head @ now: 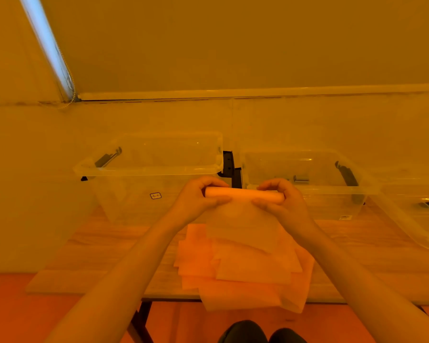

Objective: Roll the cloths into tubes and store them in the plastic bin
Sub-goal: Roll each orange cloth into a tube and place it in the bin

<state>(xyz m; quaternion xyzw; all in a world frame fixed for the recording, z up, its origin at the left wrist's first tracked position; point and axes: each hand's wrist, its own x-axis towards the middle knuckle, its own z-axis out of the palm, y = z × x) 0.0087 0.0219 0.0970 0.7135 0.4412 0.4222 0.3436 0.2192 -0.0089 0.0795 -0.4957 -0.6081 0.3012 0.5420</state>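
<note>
Head view: one cloth (243,214) is held up in the air above the table, its top part wound into a tight tube (244,195) and the loose rest hanging down toward the pile below. Two hands hold it, one at each end of the tube. The left hand (198,196) has its fingers curled over the top of the left end with the thumb pressed along the underside. The right hand (282,198) grips the right end the same way, fingers bent round the roll and thumb laid under it. Both hands are closed on the cloth, not loose.

Directly below, on the near part of the wooden table (97,253), lies one untidy pile of flat cloths (243,266); several overlapping sheets show, but their edges blend together and I cannot count them. Some sheets droop over the table's front edge.

Behind the hands stand two clear plastic bins side by side. The left bin (146,167) sits just beyond the left hand and has dark latch handles at its ends. The right bin (307,169) sits just beyond the right hand. No rolled cloth can be made out in either. At the far right edge, part of a third clear plastic piece (416,219) lies tilted; whether it is a bin or a lid I cannot tell.

At the bottom, two dark shapes (260,332) show under the table edge.
</note>
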